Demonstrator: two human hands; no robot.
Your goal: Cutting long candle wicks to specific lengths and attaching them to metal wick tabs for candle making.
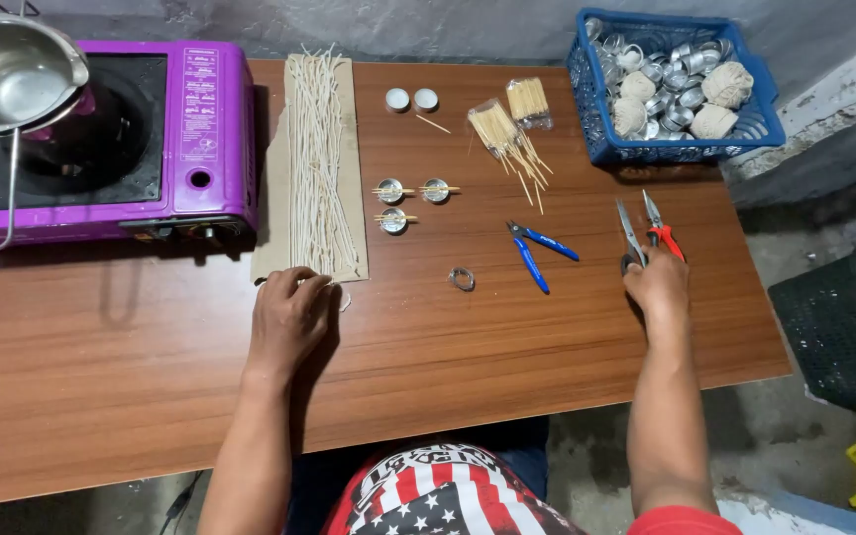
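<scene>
The left hand (pixel 289 315) lies palm down on the brown wooden worktop (pixel 131 357), its fingers (pixel 311 285) curled loosely over the near ends of a bundle of pale, waxed wick strands (pixel 317 163) that lie lengthwise on a long strip of tan cardboard (pixel 349 188); whether the fingers actually pinch a strand cannot be told. The right hand (pixel 656 284) rests further right on the worktop, its fingers hidden from above, touching the handle end of a pair of scissors with red and black handles (pixel 646 233), whose steel blades stand spread apart and point away from the person; a firm grip cannot be confirmed. Between the two hands lie small blue-handled pliers (pixel 539 248) and one empty round metal cup (pixel 462 278). Beyond those, three small metal cups with thin wooden sticks laid across them (pixel 406 198) sit just right of the cardboard, and two white tealight candles (pixel 411 99) stand further back. Two bundles of thin wooden sticks in clear wrappers (pixel 512 119) lie near a blue plastic basket (pixel 587 109) holding metal cups and balls of pale twine. At far left stands a purple portable gas stove (pixel 210 129) with a steel pouring pot (pixel 12 69) above it.
</scene>
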